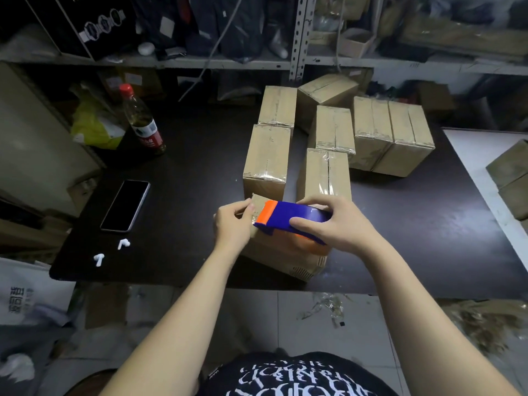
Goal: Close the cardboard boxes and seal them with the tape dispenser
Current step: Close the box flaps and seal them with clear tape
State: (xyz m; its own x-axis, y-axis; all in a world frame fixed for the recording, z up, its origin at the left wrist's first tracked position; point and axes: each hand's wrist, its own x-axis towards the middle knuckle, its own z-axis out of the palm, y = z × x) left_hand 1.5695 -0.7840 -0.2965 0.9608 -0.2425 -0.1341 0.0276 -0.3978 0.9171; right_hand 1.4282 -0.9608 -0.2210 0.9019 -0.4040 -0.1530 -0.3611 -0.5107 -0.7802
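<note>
Head view: tape dispenser (291,218) and hands hide the box (283,258) top.

A dark, glossy table (200,155) fills the middle of the view and catches a pale sheen of light toward 3 o'clock. Behind it, from 10 to 2 o'clock, runs a grey metal shelf rack (200,63) with a perforated upright (298,38) at 12 o'clock. A white surface (471,150) lies beside the table at 3 o'clock. At 6 o'clock, pale floor tiles (285,338) carry scraps of clear film (328,307).
</note>
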